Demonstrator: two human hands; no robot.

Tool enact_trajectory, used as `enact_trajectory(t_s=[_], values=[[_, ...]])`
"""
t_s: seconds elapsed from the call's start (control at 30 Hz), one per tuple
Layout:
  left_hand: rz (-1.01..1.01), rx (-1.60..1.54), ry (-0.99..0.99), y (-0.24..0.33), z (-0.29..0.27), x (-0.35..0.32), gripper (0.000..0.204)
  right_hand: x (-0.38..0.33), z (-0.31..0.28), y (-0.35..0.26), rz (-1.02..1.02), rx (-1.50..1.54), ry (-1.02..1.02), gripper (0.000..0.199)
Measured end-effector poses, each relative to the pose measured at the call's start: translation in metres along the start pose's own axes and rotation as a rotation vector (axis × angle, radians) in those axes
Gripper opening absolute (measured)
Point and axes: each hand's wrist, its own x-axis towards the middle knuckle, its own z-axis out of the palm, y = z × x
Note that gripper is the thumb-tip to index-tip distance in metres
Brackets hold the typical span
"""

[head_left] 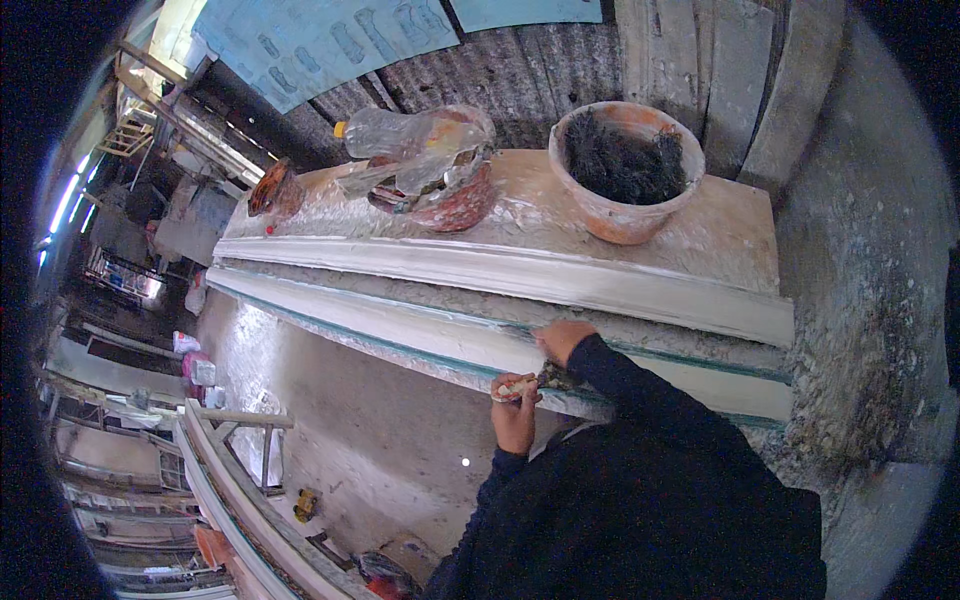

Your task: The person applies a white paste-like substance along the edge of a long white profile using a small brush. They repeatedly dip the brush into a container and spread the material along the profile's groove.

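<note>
A long white strip with green edges [400, 312] lies along the near side of the bench. My right hand [565, 340] is over this strip, its fingers curled down at the far green edge. Whatever those fingers hold, if anything, is hidden. Nearer to me, my left hand [514, 424] is closed with the palm side up, just off the strip's near edge. In it sits a small whitish lump with reddish patches [515, 389], whose kind I cannot make out. Behind the strip runs a second white moulded length [500, 273], with a rough grey band between them.
Farther back on the bench stand a stained bowl of dark fibres [622, 218], a bowl with torn plastic [455, 207], a clear bottle with a yellow cap [385, 134] and a small reddish pot [277, 190]. Long rails [225, 490] stand at the lower left.
</note>
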Motion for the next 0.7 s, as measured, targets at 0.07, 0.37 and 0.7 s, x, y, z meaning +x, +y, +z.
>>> enact_trajectory(t_s=[0.07,0.37,0.7], values=[[0.013,0.008,0.008,0.003,0.001,-0.002,0.025,0.013,0.006,0.004,-0.074,0.017,0.051,0.029],[-0.113,-0.215,-0.005,0.001,0.019,-0.004,0.026,-0.088,0.003,0.097,-0.031,0.659,0.419,0.035],[0.076,0.087,-0.107,-0.023,0.005,0.069,0.015,-0.18,0.025,0.13,0.287,0.857,0.548,0.038]])
